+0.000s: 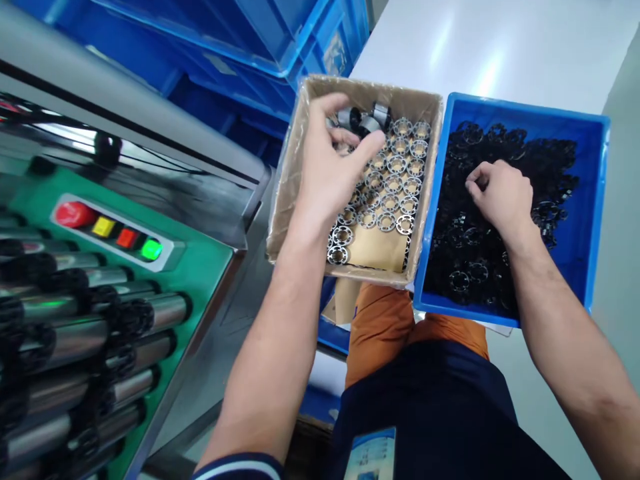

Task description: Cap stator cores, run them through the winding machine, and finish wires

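Note:
My left hand (333, 160) is over a plastic-lined cardboard box (293, 173), its thumb and fingers spread apart. Close to its fingertips, a few short metal cylinders with black ends (370, 125) lie loose on top. Below them, ring-shaped silver metal parts (393, 183) stand in rows on a brown cardboard sheet (375, 247). My right hand (503, 193) is inside a blue plastic bin (597, 213), above a heap of small black ring-shaped parts (470, 237). Its fingers are curled with thumb and forefinger close together; whatever they hold is not discernible.
At left, a green machine panel (200, 267) carries lit buttons (127, 237) and rows of metal rollers (80, 340). A grey metal beam (150, 113) crosses above it. Large blue crates (265, 40) stand behind the box, beside a white tabletop (500, 47).

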### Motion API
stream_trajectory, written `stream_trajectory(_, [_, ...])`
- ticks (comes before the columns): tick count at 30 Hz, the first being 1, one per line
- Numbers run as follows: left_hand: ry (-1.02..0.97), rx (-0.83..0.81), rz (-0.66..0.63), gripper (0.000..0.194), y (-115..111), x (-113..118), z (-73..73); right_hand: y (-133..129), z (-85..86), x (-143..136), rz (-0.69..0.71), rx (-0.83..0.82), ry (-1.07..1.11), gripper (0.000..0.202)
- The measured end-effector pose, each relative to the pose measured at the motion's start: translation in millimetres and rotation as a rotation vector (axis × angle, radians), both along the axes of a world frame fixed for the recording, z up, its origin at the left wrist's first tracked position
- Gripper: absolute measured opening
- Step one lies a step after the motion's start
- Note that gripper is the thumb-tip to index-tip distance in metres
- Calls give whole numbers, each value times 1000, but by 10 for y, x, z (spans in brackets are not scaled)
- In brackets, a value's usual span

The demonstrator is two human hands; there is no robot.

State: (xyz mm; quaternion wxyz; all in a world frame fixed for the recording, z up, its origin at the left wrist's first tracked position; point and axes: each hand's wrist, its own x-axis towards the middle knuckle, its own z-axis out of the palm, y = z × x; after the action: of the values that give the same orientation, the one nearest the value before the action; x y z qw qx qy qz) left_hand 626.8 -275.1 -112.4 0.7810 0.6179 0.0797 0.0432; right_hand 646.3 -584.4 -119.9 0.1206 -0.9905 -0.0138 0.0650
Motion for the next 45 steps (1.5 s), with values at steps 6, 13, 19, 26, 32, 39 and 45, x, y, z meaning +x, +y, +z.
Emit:
stream_trajectory(6, [211,-182,15,49,-418,-687,-82,1,-53,26,109,18,65,28])
stream_trajectory(13, [248,-361,-100,37,-639,-1001,22,-60,180,-78,84,470,-127,23])
stream_trajectory(19, [99,-298,-85,55,-750,-1064,23,446,429,-577,268,1093,-67,53])
stream_trajectory(26, [34,-367,-10,40,-746,-1146,-55,769,389,-864,255,1203,53,37])
stream_trajectory(32, [10,-336,-48,34,-714,-1171,-22,714,439,-801,284,1204,138,29])
stream_trajectory(39, [65,-264,-37,33,-711,-1170,-63,749,451,-844,219,1197,107,28])
stream_trajectory(45, [100,-174,-31,40,-733,-1182,-41,789,346,-832,133,1286,147,33])
